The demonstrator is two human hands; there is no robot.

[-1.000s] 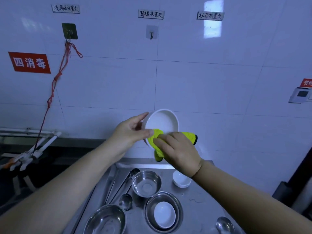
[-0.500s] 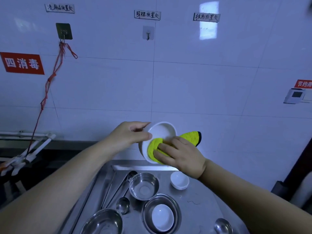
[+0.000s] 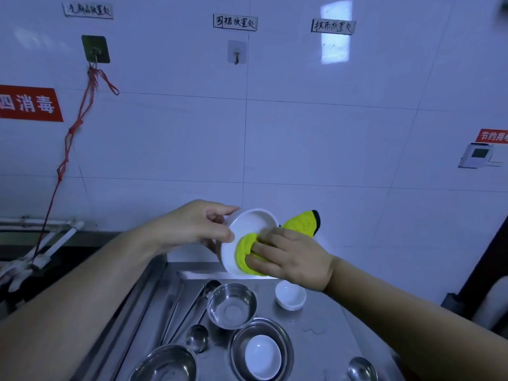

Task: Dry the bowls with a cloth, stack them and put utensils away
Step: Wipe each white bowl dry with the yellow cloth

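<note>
Steel counter with bowls, spoons

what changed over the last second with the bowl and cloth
The right hand worked the yellow cloth from the white bowl's lower rim deeper inside. The left hand keeps gripping the rim. The dishes on the steel counter stayed put.
</note>
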